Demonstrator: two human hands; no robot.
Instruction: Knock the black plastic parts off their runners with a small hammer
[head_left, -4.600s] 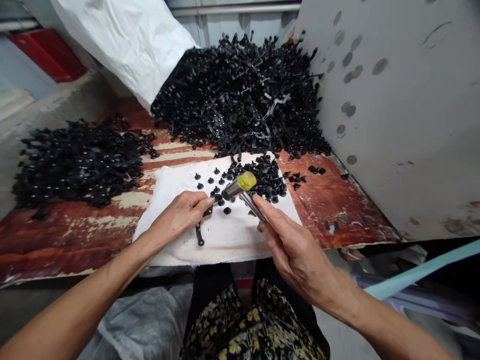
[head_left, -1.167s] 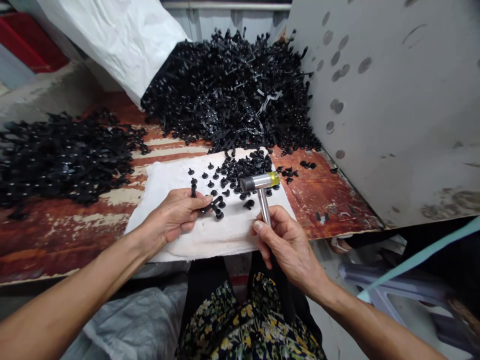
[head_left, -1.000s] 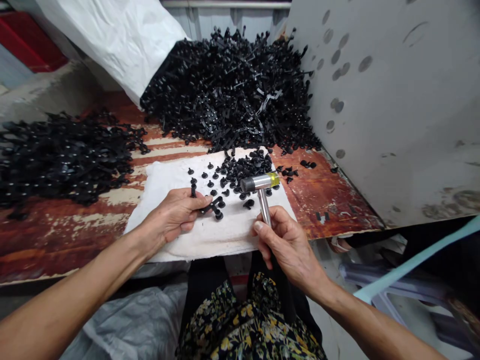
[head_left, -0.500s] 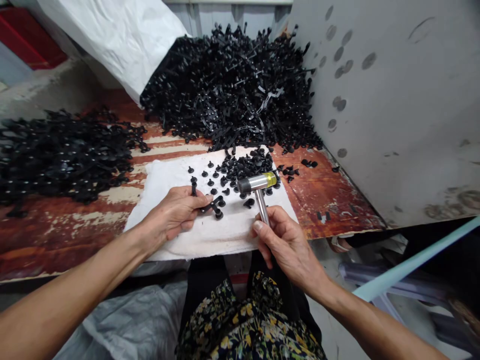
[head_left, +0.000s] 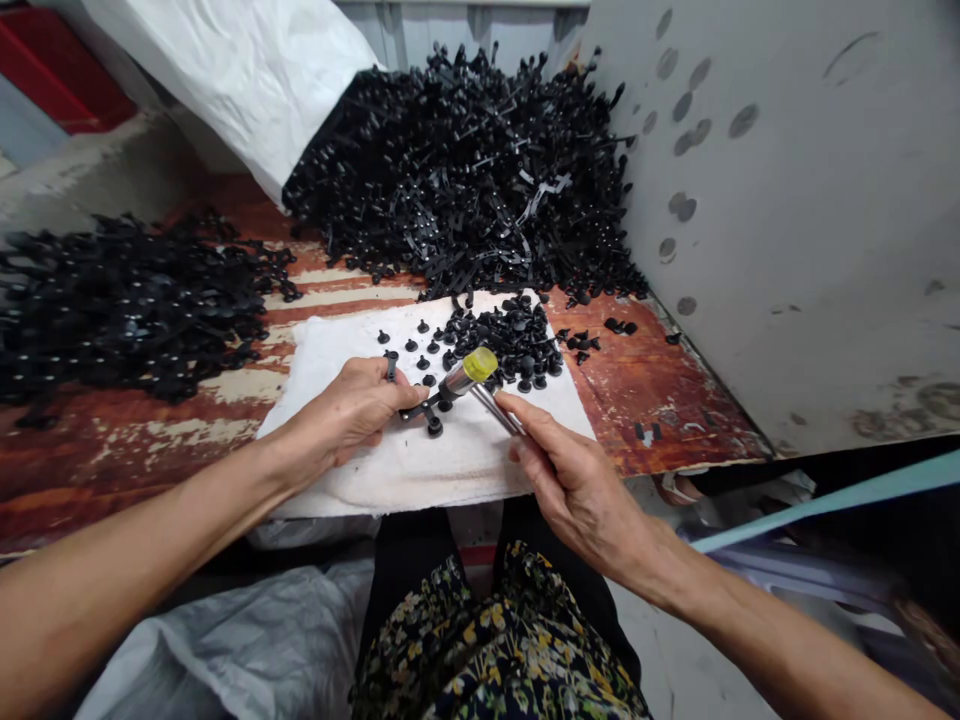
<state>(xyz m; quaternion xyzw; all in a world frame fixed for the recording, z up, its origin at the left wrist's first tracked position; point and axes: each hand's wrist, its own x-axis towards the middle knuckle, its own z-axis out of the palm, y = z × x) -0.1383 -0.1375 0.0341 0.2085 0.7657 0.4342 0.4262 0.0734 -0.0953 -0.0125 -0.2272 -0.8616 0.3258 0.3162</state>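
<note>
My left hand [head_left: 365,403] pinches a black jointed plastic part [head_left: 418,408] low over the white cloth [head_left: 360,478]. One end of that part shows above my fingers and a round foot shows to their right. In my right hand [head_left: 574,465] is a small mallet [head_left: 469,373] with a metal handle and a yellow face turned up. Its dark face is down at the black part; whether they touch I cannot tell. Small black round-headed plugs [head_left: 510,340] lie in a cluster on the cloth, with several standing singly to the left.
A big heap of black jointed parts [head_left: 465,180] rises at the back, beside a white sack [head_left: 247,70]. Another heap [head_left: 127,310] covers the left of the worn red-brown table [head_left: 645,400]. A grey panel [head_left: 810,230] borders the right side.
The mallet has swung left and down, from over the cloth's middle onto the black part, its yellow face turning upward. My left hand stays nearly in place with the part.
</note>
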